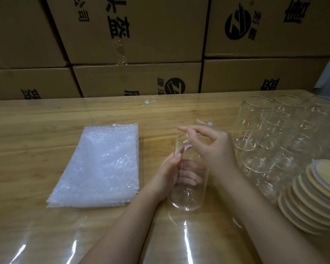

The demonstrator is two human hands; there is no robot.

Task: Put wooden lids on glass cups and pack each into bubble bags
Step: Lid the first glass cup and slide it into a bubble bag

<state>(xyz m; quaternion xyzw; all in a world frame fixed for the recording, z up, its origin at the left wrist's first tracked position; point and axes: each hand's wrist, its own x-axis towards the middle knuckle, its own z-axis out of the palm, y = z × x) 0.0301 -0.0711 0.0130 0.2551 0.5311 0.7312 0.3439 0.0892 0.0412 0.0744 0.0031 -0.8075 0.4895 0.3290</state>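
A clear glass cup (188, 195) stands tilted on the table in front of me. My left hand (167, 175) grips its body from the left, and its fingers show through the glass. My right hand (211, 145) is at the cup's mouth, where thumb and fingertips pinch the rim. No lid is in either hand. A pile of wooden lids (312, 197) lies fanned out at the right edge. A flat stack of bubble bags (101, 164) lies to the left of the cup.
Several empty glass cups (274, 134) are clustered at the right, behind the lids. The wooden table (36, 130) has a glossy clear cover. Stacked cardboard boxes (133, 35) form a wall along its far edge.
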